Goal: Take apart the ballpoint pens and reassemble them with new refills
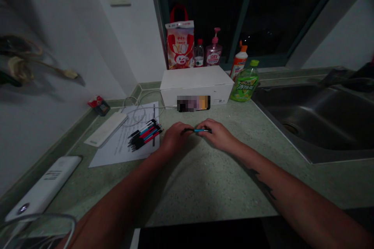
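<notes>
Between my two hands, above the middle of the countertop, a slim pen with a blue barrel and dark ends lies level. The fingers of my left hand are closed on its left end. My right hand pinches the other end, and my fingers hide part of it. Just left of my left hand, a bundle of several pens in black, white, red and blue rests on a printed sheet of paper. Beyond my hands, a phone with a lit, blurred screen leans on a white box.
A sink is set into the countertop on the right. A green bottle, a pink pump bottle and a red bag stand near the window. White flat devices and a cable lie on the left.
</notes>
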`<state>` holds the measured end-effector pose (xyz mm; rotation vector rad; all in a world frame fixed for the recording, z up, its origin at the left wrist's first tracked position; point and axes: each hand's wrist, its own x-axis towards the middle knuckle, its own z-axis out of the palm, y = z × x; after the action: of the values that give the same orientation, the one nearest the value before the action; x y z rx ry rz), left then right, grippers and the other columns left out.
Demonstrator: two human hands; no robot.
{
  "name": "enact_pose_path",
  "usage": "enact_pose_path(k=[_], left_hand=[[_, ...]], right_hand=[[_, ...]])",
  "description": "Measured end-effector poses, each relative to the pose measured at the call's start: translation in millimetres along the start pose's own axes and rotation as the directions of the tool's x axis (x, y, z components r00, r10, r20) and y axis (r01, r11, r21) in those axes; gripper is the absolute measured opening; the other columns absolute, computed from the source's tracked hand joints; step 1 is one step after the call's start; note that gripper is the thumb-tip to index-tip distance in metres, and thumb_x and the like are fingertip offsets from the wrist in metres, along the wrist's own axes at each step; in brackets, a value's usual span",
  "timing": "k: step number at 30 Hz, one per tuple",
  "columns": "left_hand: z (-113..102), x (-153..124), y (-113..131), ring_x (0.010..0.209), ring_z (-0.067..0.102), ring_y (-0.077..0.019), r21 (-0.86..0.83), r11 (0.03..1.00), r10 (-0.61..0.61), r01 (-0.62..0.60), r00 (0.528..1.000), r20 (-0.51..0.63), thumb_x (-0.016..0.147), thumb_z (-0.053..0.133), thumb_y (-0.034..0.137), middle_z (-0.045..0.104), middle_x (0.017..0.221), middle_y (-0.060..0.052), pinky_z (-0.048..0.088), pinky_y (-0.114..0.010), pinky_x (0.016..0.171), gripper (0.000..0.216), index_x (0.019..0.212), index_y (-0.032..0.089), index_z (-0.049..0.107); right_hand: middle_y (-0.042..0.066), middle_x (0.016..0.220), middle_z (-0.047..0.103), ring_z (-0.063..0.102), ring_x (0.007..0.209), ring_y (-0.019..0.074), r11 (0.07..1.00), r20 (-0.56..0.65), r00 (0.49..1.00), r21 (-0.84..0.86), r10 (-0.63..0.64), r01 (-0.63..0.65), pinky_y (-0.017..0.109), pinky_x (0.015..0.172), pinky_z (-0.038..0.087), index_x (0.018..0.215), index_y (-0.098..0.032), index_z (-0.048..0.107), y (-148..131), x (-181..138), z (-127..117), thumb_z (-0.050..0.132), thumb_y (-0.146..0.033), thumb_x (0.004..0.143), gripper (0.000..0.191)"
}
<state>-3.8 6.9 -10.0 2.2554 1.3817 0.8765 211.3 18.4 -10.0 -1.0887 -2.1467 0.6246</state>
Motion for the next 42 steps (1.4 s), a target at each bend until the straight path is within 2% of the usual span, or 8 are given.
enact_pose_path(k=[9, 14, 18, 22, 26, 32, 40, 42], left_hand=[[3, -1, 2, 0.093, 0.062, -0.0177, -0.029, 0.999, 0.040, -0.041, 0.999, -0.033, 0.097, 0.054, 0.021, 0.067, 0.096, -0.004, 0.048, -0.030, 0.084, 0.019, 0.102, 0.020, 0.072], [4, -2, -3, 0.091, 0.062, -0.0185, -0.044, 0.997, 0.064, -0.065, 0.998, -0.030, 0.097, 0.051, 0.024, 0.068, 0.095, -0.005, 0.049, -0.030, 0.082, 0.023, 0.104, 0.021, 0.073], [5, -2, -4, 0.088, 0.062, -0.0189, -0.045, 0.995, 0.085, -0.088, 0.995, -0.052, 0.097, 0.051, 0.024, 0.067, 0.092, -0.005, 0.048, -0.030, 0.078, 0.023, 0.102, 0.020, 0.074], [6, -1, -4, 0.088, 0.062, -0.0186, -0.045, 0.995, 0.085, -0.088, 0.994, -0.066, 0.097, 0.052, 0.023, 0.066, 0.092, -0.005, 0.048, -0.031, 0.078, 0.022, 0.103, 0.020, 0.074], [4, -1, -5, 0.088, 0.061, -0.0179, -0.039, 0.996, 0.076, -0.079, 0.994, -0.075, 0.096, 0.053, 0.020, 0.065, 0.092, -0.004, 0.048, -0.030, 0.079, 0.021, 0.102, 0.020, 0.073], [5, -2, -6, 0.089, 0.060, -0.0179, -0.046, 0.998, 0.051, -0.053, 0.997, -0.050, 0.096, 0.052, 0.021, 0.065, 0.092, -0.004, 0.047, -0.030, 0.080, 0.021, 0.101, 0.021, 0.072], [9, -2, -11, 0.090, 0.060, -0.0187, -0.101, 0.994, 0.043, -0.047, 0.998, -0.036, 0.098, 0.050, 0.025, 0.064, 0.094, -0.005, 0.046, -0.031, 0.081, 0.023, 0.104, 0.022, 0.072], [9, -2, -11, 0.091, 0.060, -0.0191, -0.099, 0.993, 0.054, -0.057, 0.998, -0.030, 0.098, 0.050, 0.026, 0.064, 0.094, -0.006, 0.047, -0.032, 0.082, 0.024, 0.102, 0.021, 0.072]], right_hand=[[0.005, 0.088, 0.070, 0.064, 0.083, 0.0180, 0.993, 0.081, 0.990, -0.038, 0.119, -0.116, 0.028, 0.075, 0.046, 0.088, -0.016, 0.071, -3, -1, 6, 0.053, -0.019, 0.104, 0.024], [0.003, 0.093, 0.069, 0.063, 0.086, 0.0170, 0.996, 0.003, 0.996, 0.025, 0.090, -0.090, 0.026, 0.075, 0.045, 0.098, -0.017, 0.070, -3, -1, 9, 0.067, -0.016, 0.094, 0.005], [0.002, 0.090, 0.068, 0.062, 0.082, 0.0158, 0.991, -0.008, 0.994, 0.072, 0.110, -0.109, 0.025, 0.072, 0.044, 0.099, -0.016, 0.066, -2, -3, 13, 0.073, -0.012, 0.087, 0.014], [0.002, 0.091, 0.069, 0.063, 0.084, 0.0161, 0.991, 0.022, 0.993, 0.075, 0.113, -0.114, 0.025, 0.075, 0.043, 0.100, -0.018, 0.067, -3, -3, 12, 0.064, -0.018, 0.097, 0.004], [0.003, 0.080, 0.067, 0.062, 0.077, 0.0167, 0.990, 0.086, 0.987, 0.013, 0.135, -0.137, 0.027, 0.073, 0.042, 0.081, -0.016, 0.066, -5, -2, 8, 0.049, -0.020, 0.104, 0.029], [0.004, 0.093, 0.067, 0.062, 0.087, 0.0173, 0.990, 0.006, 0.991, 0.041, 0.137, -0.137, 0.026, 0.076, 0.043, 0.098, -0.016, 0.069, -4, -2, 13, 0.065, -0.014, 0.094, 0.006], [0.004, 0.099, 0.069, 0.063, 0.093, 0.0191, 0.989, -0.001, 0.993, 0.096, 0.115, -0.115, 0.027, 0.080, 0.043, 0.107, -0.018, 0.071, -1, -2, 19, 0.058, -0.020, 0.099, 0.015], [0.005, 0.091, 0.069, 0.064, 0.088, 0.0199, 0.991, 0.035, 0.992, 0.050, 0.118, -0.120, 0.028, 0.077, 0.043, 0.095, -0.016, 0.072, -1, -1, 20, 0.052, -0.020, 0.103, 0.022]])
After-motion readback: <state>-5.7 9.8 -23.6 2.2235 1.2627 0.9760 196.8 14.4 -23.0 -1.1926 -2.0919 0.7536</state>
